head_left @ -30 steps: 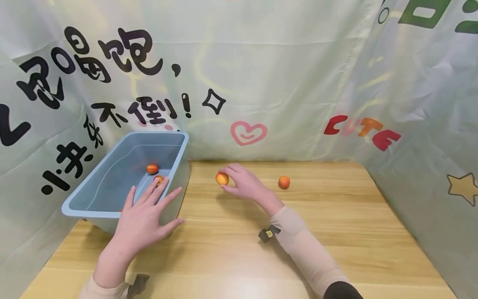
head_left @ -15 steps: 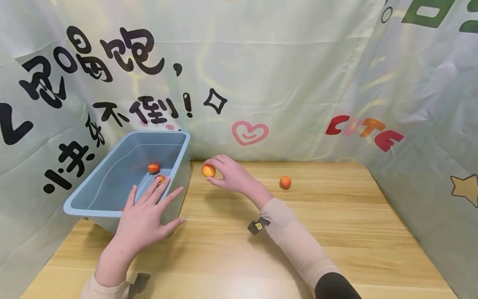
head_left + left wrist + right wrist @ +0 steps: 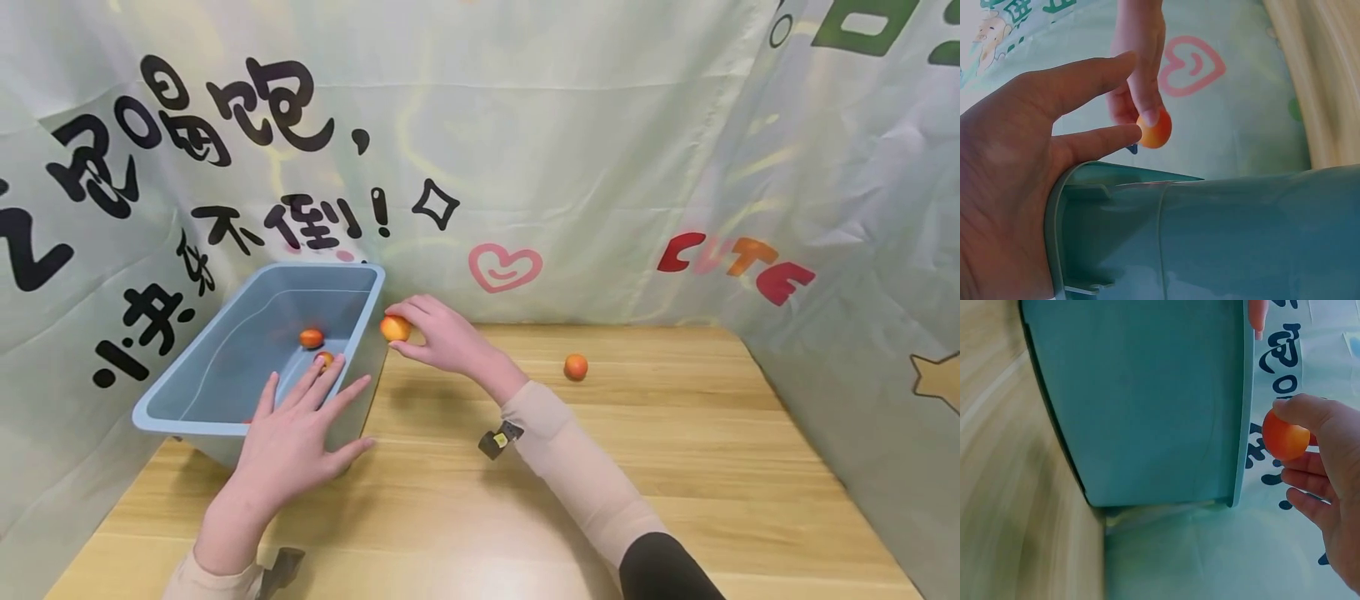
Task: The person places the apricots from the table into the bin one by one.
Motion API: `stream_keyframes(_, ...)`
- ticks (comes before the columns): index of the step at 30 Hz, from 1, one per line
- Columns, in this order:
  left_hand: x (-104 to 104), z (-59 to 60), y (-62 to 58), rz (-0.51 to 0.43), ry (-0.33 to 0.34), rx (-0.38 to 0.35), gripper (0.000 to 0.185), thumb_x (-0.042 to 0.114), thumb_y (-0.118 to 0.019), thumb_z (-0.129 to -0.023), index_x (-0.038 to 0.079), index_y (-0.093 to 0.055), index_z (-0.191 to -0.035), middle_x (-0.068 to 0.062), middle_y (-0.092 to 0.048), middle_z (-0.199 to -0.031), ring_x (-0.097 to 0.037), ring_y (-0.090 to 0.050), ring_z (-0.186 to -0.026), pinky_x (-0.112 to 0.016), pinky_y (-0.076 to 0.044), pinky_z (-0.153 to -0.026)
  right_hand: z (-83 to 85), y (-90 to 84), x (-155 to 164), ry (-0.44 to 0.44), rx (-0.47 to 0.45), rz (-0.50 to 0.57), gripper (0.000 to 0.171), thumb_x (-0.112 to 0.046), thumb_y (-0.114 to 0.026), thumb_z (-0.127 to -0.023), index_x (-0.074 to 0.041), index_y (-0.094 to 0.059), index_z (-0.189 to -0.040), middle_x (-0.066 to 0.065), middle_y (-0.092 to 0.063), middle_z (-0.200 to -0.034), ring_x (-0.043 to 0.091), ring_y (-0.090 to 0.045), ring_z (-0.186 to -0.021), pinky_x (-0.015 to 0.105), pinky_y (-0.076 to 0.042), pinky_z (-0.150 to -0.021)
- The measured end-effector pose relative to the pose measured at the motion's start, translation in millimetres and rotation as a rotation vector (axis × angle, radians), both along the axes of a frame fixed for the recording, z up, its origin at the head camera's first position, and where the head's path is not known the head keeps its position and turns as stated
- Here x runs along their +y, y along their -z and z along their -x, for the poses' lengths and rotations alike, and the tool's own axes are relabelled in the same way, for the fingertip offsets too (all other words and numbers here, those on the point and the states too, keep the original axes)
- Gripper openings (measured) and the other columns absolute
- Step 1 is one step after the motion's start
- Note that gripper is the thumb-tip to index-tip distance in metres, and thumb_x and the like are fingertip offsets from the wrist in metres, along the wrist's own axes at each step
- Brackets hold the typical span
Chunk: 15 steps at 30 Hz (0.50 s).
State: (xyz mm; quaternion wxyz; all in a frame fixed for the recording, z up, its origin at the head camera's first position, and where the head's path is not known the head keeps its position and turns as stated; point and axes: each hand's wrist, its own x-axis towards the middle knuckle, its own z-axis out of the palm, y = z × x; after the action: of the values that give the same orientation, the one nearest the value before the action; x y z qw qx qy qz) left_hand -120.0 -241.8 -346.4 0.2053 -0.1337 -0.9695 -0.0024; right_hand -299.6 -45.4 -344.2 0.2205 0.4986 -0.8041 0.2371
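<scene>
Just ahead of your right hand (image 3: 442, 340) rose the blue bin (image 3: 225, 392)'s wall, two small oranges (image 3: 311, 338) lying inside; another orange (image 3: 576, 367) sat well off to your right. Your fingertips pinched an orange ball (image 3: 394, 328) beside the rim, while your left hand (image 3: 296, 437) pressed flat, fingers spread, against the bin.

A staged booth, this one, more a recording set-up than a lived-in room. Pale green printed cloth (image 3: 600, 150) hangs as backdrop behind and to both sides, creased, closing off a small corner. It carries big black Chinese characters (image 3: 225, 117), a pink heart (image 3: 505, 266), the word "CUTE" (image 3: 731, 262) in red and orange, a yellow star (image 3: 937, 379). In front sits a light wood-grain table (image 3: 675, 467), bearing a blue plastic bin (image 3: 225, 392) and small orange balls (image 3: 575, 367) like props.
</scene>
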Motion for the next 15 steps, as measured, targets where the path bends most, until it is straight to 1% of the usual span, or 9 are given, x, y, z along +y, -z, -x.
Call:
stream_keyframes(4,0.9,0.1,0.2,0.001,-0.002,-0.012,0.074,0.061,-0.071,-0.076,0.031,-0.052,-0.141,-0.009,-0.041,-0.154,-0.032,-0.035,-0.144,-0.071,-0.019,-0.11,1.5,-3.0,-6.4,-0.004,0.005,0.012,0.038,-0.03,-0.071,-0.088,-0.011,-0.064,-0.121,0.002,-0.065,-0.116,0.015,-0.058,-0.109,0.024,-0.049,-0.1)
stream_keyframes(9,0.7,0.6,1.0,0.001,-0.003,-0.007,0.074,0.061,-0.071,-0.076,0.031,-0.052,-0.141,-0.009,-0.041,-0.154,-0.031,-0.036,-0.144,-0.071,-0.019,-0.11,4.6,-4.6,-16.4,-0.009,0.0,0.031,0.041,-0.032,-0.071,-0.088,-0.011,-0.063,-0.123,0.002,-0.064,-0.116,0.014,-0.058,-0.109,0.023,-0.048,-0.1)
stream_keyframes(15,0.3,0.6,0.9,0.005,-0.007,-0.007,0.074,0.06,-0.072,-0.076,0.032,-0.051,-0.141,-0.009,-0.041,-0.155,-0.031,-0.035,-0.144,-0.071,-0.019,-0.11,5.6,-8.2,-29.4,-0.032,-0.082,0.066,0.044,-0.031,-0.072,-0.088,-0.011,-0.061,-0.126,0.003,-0.064,-0.119,0.014,-0.057,-0.11,0.023,-0.048,-0.1)
